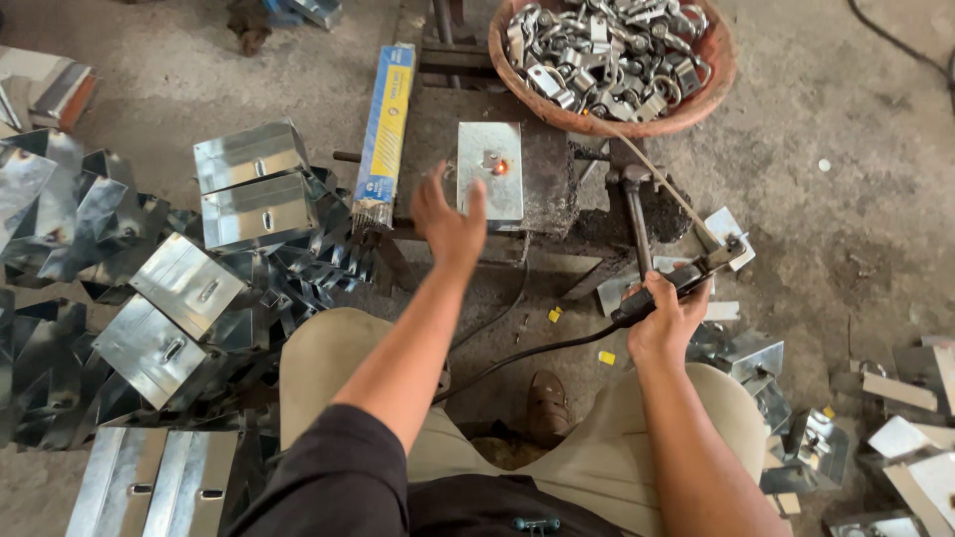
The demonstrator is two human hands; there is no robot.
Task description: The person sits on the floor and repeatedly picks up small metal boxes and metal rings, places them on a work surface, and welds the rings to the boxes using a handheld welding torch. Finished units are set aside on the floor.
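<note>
One galvanised plate (490,171) flat on the dark welding stand (542,179), centre far, with one small metal fitting on it and one orange-glowing spot beside that fitting. Left hand (448,224) raised just near of the plate's left edge, fingers spread, empty, not touching it. Right hand (665,320) well apart to the right, clamped on the black handle of one electrode holder (696,267), one bare rod (665,184) slanting far-left from its jaws toward the stand; one black cable (517,358) trailing from the handle back between the knees. One blue-and-yellow electrode box (386,124) left of the plate, rod ends showing at its near end. One reddish basket (716,85) far right of the plate, heaped with small metal clamps, too many to count. Four folded sheet-metal boxes (254,184) on a pile of offcuts at left. Two slotted flat sheets (154,482) at near left.
</note>
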